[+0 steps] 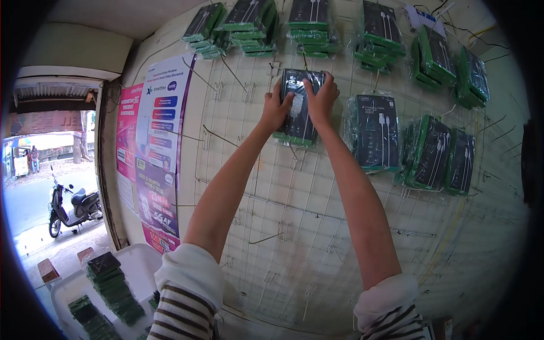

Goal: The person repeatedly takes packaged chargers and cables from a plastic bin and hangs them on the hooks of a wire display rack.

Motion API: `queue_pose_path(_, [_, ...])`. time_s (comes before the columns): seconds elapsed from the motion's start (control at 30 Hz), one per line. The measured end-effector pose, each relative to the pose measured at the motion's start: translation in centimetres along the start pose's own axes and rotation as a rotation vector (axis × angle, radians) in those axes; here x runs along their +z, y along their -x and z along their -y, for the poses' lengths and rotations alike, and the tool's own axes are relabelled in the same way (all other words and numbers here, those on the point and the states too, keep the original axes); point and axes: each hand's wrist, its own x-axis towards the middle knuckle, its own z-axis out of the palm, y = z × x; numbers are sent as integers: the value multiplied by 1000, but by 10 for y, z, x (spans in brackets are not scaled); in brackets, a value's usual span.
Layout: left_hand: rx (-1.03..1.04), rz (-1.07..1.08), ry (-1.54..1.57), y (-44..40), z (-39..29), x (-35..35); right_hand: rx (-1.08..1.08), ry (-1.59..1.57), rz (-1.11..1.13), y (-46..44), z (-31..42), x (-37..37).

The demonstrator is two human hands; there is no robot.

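Both arms reach up to a wire rack on the wall. Between my hands is a black and green cable box in clear plastic, upright, near a hook at the top of the rack. My left hand grips its left side, thumb on the front. On the opposite side my right hand holds the edge, its thumb also on the front. To the right hangs a similar box showing a white cable picture. Whether the held box's tab is on the hook cannot be made out.
Stacks of wrapped boxes hang along the top, with more boxes at the right. Bare metal hooks stick out from the rack. Posters cover the left wall. A white tray with green box stacks sits lower left.
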Motion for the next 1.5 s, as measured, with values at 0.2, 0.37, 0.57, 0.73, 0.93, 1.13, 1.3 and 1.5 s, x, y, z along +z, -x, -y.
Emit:
queue_pose_path(0.2, [-133,17,-163,4,1,11,15,172,45,6,-17,7])
queue_pose_path(0.37, [-227,138,-212,18,0,2,14,187,40,10,-12,-2])
queue_pose_path(0.57, [211,-110,-71,117,-78,-72,-258,-213,53,55,89,-88])
queue_pose_path(0.73, [298,45,-411,256,-129,-162,-429,-608,495,176,179,-141])
queue_pose_path(0.93, [-718,-259,-575,433,-172,-232,-401,-1196,1038,351,249,-147])
queue_pose_path(1.13, [-1034,-675,-799,531,-208,-254,-213,-1444,1608,443,293,-98])
queue_pose_path(1.3, [-1027,-659,-648,508,-159,-287,316,-1334,1812,493,327,-5])
queue_pose_path(1.5, [-1246,-812,-512,615,-9,-363,631,-1027,2018,688,359,55])
